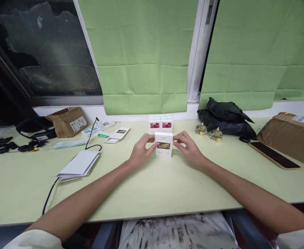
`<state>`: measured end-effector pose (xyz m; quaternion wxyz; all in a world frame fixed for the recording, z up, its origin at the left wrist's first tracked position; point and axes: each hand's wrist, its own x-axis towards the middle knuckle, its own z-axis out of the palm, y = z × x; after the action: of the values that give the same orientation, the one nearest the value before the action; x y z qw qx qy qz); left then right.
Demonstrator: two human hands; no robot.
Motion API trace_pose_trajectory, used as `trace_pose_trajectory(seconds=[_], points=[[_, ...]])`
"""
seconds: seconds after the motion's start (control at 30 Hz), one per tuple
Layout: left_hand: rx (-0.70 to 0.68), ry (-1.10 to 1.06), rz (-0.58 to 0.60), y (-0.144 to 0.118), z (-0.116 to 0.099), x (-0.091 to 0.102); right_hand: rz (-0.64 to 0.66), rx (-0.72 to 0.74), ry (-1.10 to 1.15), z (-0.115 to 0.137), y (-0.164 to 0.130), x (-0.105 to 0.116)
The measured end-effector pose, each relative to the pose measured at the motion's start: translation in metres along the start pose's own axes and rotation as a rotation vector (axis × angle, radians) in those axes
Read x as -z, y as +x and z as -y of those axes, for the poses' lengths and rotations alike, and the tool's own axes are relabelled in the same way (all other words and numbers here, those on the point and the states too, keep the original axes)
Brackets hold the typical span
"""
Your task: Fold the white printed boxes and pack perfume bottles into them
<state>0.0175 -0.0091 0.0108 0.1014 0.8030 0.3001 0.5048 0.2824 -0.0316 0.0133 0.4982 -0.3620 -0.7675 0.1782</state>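
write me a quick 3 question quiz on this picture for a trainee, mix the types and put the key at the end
1. Multiple choice: how are the left hand and right hand placed at the upright white box?
A) Both above it
B) One at each side
C) Both below its printed picture

2. True or false: the phone lies to the right of the black plastic bag.

3. Fill in "in front of" or "behind": as this camera sees it, the boxes with red pictures stand ____ the white box.

Key: 1. B; 2. True; 3. behind
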Motion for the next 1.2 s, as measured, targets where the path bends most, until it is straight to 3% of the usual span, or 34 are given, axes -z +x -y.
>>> trace_pose_trajectory(seconds=[0.2, 0.47, 0.67, 0.77, 0.87, 0.97, 1.2], points=[[-0.014, 0.071, -0.002, 0.001, -0.003, 0.001, 0.006, 0.011, 0.019, -0.002, 0.001, -0.001], [-0.156, 0.212, -0.012, 0.002, 0.007, 0.005, 0.009, -0.077, 0.181, 0.005, -0.001, -0.001], [-0.293, 0.088, 0.089, 0.002, 0.005, 0.013, -0.003, -0.155, 0.224, 0.009, 0.002, -0.002], [-0.24, -0.046, 0.11, 0.002, 0.0, 0.015, 0.001, -0.134, 0.186, 0.01, 0.002, -0.003], [-0.103, -0.157, 0.074, 0.004, -0.007, 0.013, 0.019, -0.078, 0.163, 0.01, 0.002, -0.003], [-0.006, -0.165, 0.047, 0.006, -0.013, 0.01, 0.031, -0.038, 0.135, 0.01, 0.002, -0.001], [-0.102, -0.045, 0.084, 0.007, -0.013, 0.014, -0.012, 0.1, -0.007, 0.003, 0.002, 0.001]])
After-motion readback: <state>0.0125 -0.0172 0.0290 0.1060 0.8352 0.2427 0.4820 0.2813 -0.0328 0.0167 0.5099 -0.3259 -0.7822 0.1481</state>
